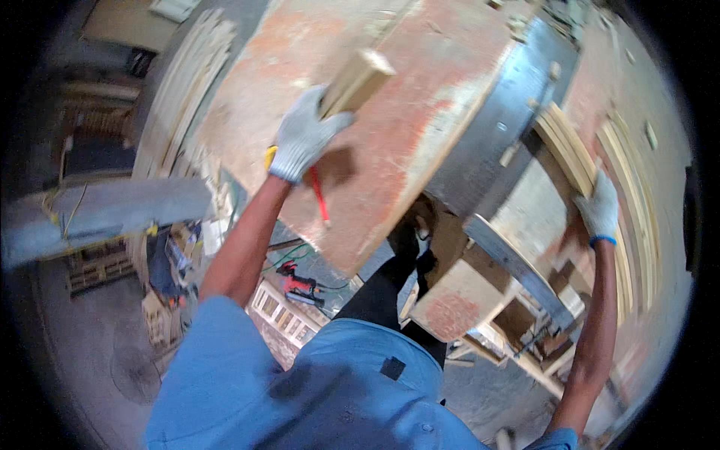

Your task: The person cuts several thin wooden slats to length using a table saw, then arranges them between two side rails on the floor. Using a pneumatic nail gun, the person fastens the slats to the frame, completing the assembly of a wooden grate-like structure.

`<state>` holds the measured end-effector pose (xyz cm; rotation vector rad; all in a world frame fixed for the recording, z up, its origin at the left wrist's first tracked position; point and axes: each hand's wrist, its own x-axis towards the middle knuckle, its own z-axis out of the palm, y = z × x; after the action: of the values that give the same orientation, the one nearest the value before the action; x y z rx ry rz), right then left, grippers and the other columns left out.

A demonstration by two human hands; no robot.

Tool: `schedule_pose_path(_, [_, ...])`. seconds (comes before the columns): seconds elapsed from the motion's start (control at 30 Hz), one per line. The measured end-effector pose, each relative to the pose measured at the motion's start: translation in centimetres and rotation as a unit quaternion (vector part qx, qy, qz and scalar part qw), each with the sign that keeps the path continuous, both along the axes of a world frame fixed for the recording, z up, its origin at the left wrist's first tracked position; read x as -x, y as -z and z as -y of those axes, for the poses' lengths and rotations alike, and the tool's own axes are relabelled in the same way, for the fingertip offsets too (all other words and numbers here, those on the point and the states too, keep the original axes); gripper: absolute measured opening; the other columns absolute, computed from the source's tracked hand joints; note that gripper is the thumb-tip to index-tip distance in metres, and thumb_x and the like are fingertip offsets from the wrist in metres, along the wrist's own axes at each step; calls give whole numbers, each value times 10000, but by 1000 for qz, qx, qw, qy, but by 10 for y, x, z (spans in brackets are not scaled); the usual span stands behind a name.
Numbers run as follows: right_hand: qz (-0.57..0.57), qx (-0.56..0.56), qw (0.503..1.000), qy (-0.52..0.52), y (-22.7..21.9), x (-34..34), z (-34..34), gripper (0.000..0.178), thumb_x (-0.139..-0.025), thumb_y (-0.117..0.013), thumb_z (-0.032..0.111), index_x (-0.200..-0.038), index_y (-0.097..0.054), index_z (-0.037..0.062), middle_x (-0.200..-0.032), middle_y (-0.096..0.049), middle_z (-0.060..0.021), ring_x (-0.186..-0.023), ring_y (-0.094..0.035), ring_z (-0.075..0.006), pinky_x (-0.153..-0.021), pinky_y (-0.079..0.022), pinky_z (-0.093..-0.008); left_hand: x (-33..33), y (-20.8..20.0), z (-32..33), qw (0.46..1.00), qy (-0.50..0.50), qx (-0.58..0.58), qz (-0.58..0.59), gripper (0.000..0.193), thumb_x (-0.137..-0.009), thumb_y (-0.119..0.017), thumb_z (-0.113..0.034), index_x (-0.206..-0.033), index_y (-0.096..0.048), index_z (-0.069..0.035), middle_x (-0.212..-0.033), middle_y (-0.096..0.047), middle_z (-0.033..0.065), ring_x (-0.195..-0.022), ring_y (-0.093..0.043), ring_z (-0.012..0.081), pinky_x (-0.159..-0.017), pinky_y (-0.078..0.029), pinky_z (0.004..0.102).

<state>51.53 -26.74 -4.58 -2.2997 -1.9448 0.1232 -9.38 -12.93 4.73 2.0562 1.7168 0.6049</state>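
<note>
My left hand (306, 135), in a pale knit glove, is closed round a short wood block (355, 82) held above the worn, red-stained board (420, 82). A red pencil (320, 196) lies on that board just below this wrist. Out to the right, my right hand (600, 208), gloved too with a blue cuff, grips the near end of some short wood pieces (564, 147) side by side. Their far end reaches toward the dark metal plate (484, 139). Blur hides exactly how many pieces this hand has hold of.
Long wood strips (634, 202) lie beyond my right hand, and more strips (184, 105) are stacked at the far left. A grey metal beam (105, 217) juts in from the left. Below the board are a red power tool (298, 285) and a slatted wood frame (283, 313).
</note>
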Motion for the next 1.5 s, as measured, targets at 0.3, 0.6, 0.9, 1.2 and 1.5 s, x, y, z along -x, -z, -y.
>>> schedule_pose_path(0.3, [-40, 48, 998, 20, -8, 7, -6, 864, -750, -825, 91, -1528, -452, 41, -1397, -604, -235, -1307, -559, -412, -1121, -454, -469, 258, 81, 289, 719, -555, 83, 411, 447, -939, -773, -391, -1151, -673, -10, -942, -711, 108, -760, -704, 229, -670, -591, 382])
schedule_pose_path(0.6, [7, 56, 998, 15, 12, -10, -6, 914, -757, -852, 122, -1546, -407, 1, -1501, -522, -264, -1387, -498, -415, -1191, -395, -446, 320, 201, 378, 637, -614, 174, 432, 370, -981, -702, -373, -1184, -688, -64, -925, -730, 97, -753, -728, 273, -643, -619, 456])
schedule_pose_path(0.9, [19, -3, 996, -93, -21, 36, -27, 568, -682, -911, 329, -1115, -669, 52, -1032, -712, -205, -959, -681, -409, -869, -555, -491, 240, 104, 358, 866, 189, 342, -313, 382, -928, -614, -423, -875, -758, -73, -741, -721, 133, -682, -692, 343, -656, -547, 480])
schedule_pose_path(1.2, [48, 73, 996, 15, -55, -13, 19, 705, -662, -917, 390, -1190, -601, 46, -1098, -688, -193, -1043, -662, -389, -917, -539, -497, -163, -45, 233, 831, 306, 450, 117, 336, -984, -664, -259, -1208, -722, -15, -1165, -751, 176, -1111, -717, 283, -979, -543, 378])
schedule_pose_path(1.5, [-139, 16, 942, 306, -74, -68, 99, 627, -903, -674, 612, -1055, -697, 4, -1051, -726, -215, -1009, -662, -487, -915, -504, -558, -417, -28, 127, 836, 473, 240, 143, 429, -1001, -661, -272, -1370, -646, -53, -1355, -672, 190, -1251, -653, 318, -1085, -499, 402])
